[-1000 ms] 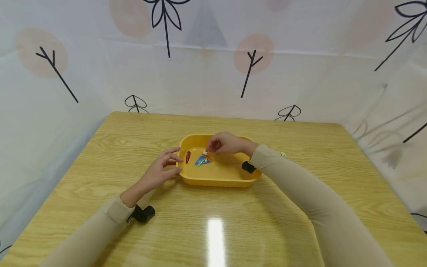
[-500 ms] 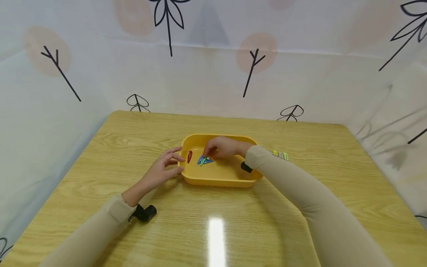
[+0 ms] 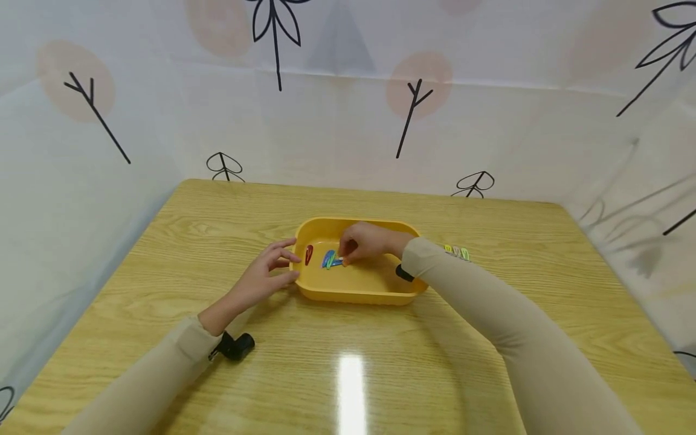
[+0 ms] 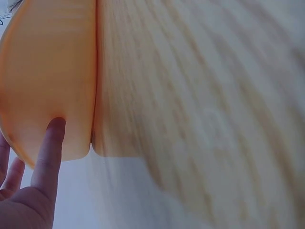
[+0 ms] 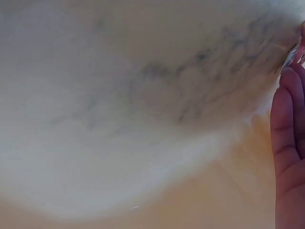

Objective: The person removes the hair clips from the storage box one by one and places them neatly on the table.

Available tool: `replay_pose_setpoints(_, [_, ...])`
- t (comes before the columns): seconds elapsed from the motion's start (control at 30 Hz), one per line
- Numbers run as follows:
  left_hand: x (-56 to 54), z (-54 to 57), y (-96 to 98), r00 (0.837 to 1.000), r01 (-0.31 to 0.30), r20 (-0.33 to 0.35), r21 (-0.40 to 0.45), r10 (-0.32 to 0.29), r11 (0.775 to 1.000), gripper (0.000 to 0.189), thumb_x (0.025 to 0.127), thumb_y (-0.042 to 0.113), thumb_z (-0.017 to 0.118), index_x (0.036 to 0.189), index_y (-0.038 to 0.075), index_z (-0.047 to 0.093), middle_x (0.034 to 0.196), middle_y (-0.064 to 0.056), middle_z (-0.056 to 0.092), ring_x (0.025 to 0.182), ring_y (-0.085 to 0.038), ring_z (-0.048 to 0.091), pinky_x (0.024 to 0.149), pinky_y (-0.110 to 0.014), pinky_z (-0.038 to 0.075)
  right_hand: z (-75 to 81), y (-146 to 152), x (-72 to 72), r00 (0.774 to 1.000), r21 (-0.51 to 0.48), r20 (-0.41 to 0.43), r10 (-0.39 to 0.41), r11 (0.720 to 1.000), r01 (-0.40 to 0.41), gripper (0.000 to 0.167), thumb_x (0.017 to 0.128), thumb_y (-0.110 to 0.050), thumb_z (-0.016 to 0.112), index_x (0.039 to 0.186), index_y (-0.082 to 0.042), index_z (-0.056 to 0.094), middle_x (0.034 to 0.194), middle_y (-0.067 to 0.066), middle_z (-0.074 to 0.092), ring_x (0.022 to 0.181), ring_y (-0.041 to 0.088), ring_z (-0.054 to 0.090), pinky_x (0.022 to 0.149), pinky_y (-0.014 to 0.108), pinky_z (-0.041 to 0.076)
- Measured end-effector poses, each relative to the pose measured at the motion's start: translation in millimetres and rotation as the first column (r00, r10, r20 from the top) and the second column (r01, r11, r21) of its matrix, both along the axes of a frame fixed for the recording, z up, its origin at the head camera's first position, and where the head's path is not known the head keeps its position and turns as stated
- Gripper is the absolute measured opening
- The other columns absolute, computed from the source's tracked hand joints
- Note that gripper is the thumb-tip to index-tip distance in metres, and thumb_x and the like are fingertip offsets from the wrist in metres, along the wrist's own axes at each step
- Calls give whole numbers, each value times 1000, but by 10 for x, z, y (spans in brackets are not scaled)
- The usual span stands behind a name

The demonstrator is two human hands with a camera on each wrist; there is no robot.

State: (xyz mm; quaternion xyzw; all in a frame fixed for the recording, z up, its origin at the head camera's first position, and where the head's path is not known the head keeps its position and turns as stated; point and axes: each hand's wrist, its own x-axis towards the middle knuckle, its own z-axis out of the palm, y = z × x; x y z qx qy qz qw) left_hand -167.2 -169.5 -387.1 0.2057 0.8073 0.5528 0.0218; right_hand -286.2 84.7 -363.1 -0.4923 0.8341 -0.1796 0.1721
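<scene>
A yellow plastic tub (image 3: 359,297) stands on the wooden table. My left hand (image 3: 258,284) rests against its left end with fingers spread; in the left wrist view its thumb (image 4: 50,148) touches the outer wall. Inside the tub, a small pile of blue and green hair clips (image 3: 329,260) lies left of the middle. A red hair clip (image 3: 309,255) lies apart from it, near the left wall. My right hand (image 3: 365,240) reaches into the tub and pinches a hair clip at the pile's right side. Its fingertips hide most of that clip; an orange bit shows below.
To the right of the tub, several yellow, pale and green hair clips (image 3: 457,251) lie in a row on the table (image 3: 261,374), partly behind the right sleeve. A white patterned cloth (image 3: 337,133) hangs behind the table's far edge.
My right hand has dipped to the pile and shifted slightly right. The blue and green clips lie differently, and the orange clip now shows by the fingertips. My left hand stays on the tub.
</scene>
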Motion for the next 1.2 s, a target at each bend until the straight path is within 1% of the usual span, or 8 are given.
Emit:
replay_pose_setpoints(0.07, [1, 5, -1, 1000, 0, 2, 0, 0, 1000, 22, 86, 6, 66, 103, -5, 58, 144, -12, 33, 122, -33, 42, 99, -46, 39, 13, -1, 15, 1000, 17, -8, -22, 1000, 22, 15, 81, -20, 73, 84, -6, 67, 81, -2, 63, 70, 8, 52, 65, 21, 47])
replay_pose_setpoints(0.3, [148, 304, 89, 999, -7, 36, -8, 8, 1000, 17, 86, -4, 61, 101, -11, 56, 142, -24, 31, 119, -42, 42, 98, -53, 37, 19, 13, 49, 999, 24, -11, -40, 999, 40, 16, 82, -23, 73, 78, -9, 66, 75, -4, 60, 65, 8, 49, 60, 21, 45])
replay_pose_setpoints(0.37, [122, 259, 80, 999, -8, 31, -7, 9, 1000, 18, 86, -3, 61, 102, -10, 56, 142, -24, 31, 120, -41, 42, 99, -53, 37, 18, 26, 44, 1000, 21, -14, -27, 999, 27, 14, 82, -21, 73, 80, -9, 66, 78, -3, 60, 67, 8, 49, 62, 21, 45])
replay_pose_setpoints(0.53, [23, 73, 30, 1000, -7, 19, -9, 7, 1000, 21, 87, 3, 63, 104, -8, 57, 144, -17, 31, 122, -36, 41, 99, -49, 38, 57, 71, 56, 999, 8, -15, 33, 999, -32, 8, 83, -10, 71, 88, -4, 70, 87, 2, 59, 73, 11, 51, 68, 22, 47])
replay_pose_setpoints(0.6, [2, 35, 13, 1000, -5, 15, -8, 5, 1000, 22, 87, 6, 64, 104, -6, 57, 145, -14, 32, 122, -34, 42, 99, -47, 39, 64, 88, 54, 998, 0, -20, 55, 998, -55, 7, 83, -7, 69, 90, -4, 70, 87, 2, 58, 73, 11, 50, 67, 23, 47])
replay_pose_setpoints(0.77, [-4, 15, 0, 1000, 0, 9, 0, 0, 1000, 23, 87, 9, 66, 103, -6, 58, 144, -11, 33, 122, -33, 42, 99, -47, 39, 49, 112, 35, 996, -16, -36, 86, 996, -87, 5, 84, -5, 69, 88, -4, 70, 84, 2, 59, 71, 11, 46, 66, 24, 44])
replay_pose_setpoints(0.93, [-1, 34, 5, 1000, 4, -10, -15, -4, 1000, 22, 87, 8, 65, 103, -5, 58, 144, -13, 33, 123, -33, 41, 98, -47, 40, 43, 114, 42, 997, -13, -27, 72, 997, -72, 5, 83, -4, 69, 88, -5, 68, 87, 1, 62, 74, 11, 50, 70, 22, 47])
replay_pose_setpoints(1.2, [9, 27, 0, 1000, -3, 4, -18, 3, 1000, 22, 87, 8, 66, 103, -4, 58, 144, -11, 33, 122, -33, 42, 99, -47, 39, 55, 107, 64, 998, 11, -13, 54, 998, -54, 6, 86, -3, 65, 91, -6, 67, 83, 1, 62, 68, 10, 47, 63, 23, 44])
